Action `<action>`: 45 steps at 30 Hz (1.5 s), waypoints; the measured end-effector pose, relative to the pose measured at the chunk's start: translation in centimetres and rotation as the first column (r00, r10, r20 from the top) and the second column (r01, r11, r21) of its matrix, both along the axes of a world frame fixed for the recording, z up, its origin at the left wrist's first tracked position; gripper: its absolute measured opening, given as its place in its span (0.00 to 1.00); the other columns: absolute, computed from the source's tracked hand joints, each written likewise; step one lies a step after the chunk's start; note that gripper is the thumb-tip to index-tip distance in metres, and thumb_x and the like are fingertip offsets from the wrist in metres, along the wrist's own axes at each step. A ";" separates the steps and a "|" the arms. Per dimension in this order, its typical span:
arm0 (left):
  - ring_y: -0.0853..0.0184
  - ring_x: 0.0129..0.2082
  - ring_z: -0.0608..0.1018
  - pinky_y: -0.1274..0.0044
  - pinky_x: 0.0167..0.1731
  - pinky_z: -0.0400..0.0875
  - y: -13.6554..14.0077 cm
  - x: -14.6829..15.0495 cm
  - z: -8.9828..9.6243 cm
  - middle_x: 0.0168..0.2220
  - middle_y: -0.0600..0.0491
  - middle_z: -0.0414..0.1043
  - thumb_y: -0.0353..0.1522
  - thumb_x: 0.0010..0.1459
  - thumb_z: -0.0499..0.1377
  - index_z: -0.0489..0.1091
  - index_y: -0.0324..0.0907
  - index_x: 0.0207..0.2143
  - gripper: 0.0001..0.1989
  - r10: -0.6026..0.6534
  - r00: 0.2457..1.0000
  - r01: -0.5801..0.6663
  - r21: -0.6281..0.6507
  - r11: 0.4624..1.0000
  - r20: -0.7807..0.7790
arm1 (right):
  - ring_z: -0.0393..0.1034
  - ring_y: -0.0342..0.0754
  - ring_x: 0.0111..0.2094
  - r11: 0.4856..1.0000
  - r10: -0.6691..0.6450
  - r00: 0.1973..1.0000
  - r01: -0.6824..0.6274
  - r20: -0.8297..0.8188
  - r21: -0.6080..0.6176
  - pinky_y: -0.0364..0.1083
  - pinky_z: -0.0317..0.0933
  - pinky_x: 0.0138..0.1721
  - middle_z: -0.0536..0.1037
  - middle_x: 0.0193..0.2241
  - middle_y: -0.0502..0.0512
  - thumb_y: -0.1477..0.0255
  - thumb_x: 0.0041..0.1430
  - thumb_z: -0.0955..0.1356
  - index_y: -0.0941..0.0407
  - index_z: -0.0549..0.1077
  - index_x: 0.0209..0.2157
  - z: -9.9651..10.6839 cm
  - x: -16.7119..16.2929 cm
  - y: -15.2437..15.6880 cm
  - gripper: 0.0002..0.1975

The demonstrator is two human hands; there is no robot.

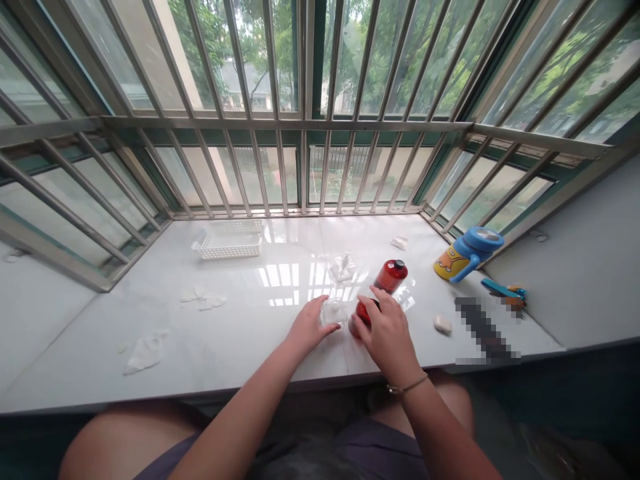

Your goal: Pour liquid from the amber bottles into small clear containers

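My left hand (311, 327) curves its thumb and fingers around a small clear container (333, 311) on the white counter. Just to the right, my right hand (389, 328) grips a red bottle (367, 311) from above, and its fingers hide much of the top. The bottle and the container stand close together. Behind my right hand is a second red bottle (391, 275) with a black cap, which I do not hold. A clear, crinkled-looking item (344, 267) lies beyond the container; its kind is hard to make out.
A white perforated basket (230, 248) sits at the back left. Crumpled white tissues (146, 352) lie on the left. To the right are a blue and yellow mug (465, 255), a small pale block (443, 325), a blue strap-like item (503, 291) and a blurred-out dark object. Barred windows enclose the counter (225, 353).
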State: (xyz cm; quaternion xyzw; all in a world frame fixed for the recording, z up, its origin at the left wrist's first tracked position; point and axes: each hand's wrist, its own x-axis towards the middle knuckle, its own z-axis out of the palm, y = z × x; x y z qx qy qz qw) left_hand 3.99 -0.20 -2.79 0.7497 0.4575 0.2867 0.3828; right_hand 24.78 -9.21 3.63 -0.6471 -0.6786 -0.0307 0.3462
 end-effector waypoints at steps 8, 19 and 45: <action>0.42 0.71 0.70 0.52 0.70 0.67 3.1 7.0 0.2 0.72 0.39 0.66 0.41 0.53 0.77 0.64 0.47 0.71 0.47 -0.118 0.993 0.118 -0.039 0.992 0.003 | 0.67 0.70 0.59 0.967 -0.256 0.962 0.256 0.093 0.014 0.68 0.67 0.59 0.66 0.62 0.70 0.64 0.70 0.67 0.52 0.72 0.61 -3.4 6.8 0.3 0.21; 0.47 0.76 0.63 0.55 0.74 0.59 8.1 7.6 0.5 0.74 0.33 0.59 0.46 0.71 0.60 0.57 0.38 0.72 0.35 0.133 0.989 -0.141 0.115 0.983 0.072 | 0.63 0.68 0.57 0.889 -0.454 0.886 0.458 0.094 -0.024 0.66 0.63 0.59 0.60 0.63 0.68 0.64 0.67 0.67 0.52 0.69 0.61 -4.7 12.6 6.2 0.22; 0.46 0.62 0.78 0.59 0.64 0.72 13.0 -14.9 2.9 0.65 0.46 0.74 0.45 0.58 0.68 0.73 0.47 0.55 0.25 0.297 0.916 -0.258 0.169 0.951 -0.271 | 0.69 0.61 0.58 0.986 -0.008 1.000 0.008 0.002 -0.166 0.62 0.61 0.69 0.63 0.59 0.61 0.69 0.60 0.72 0.47 0.77 0.62 -2.5 16.9 20.6 0.28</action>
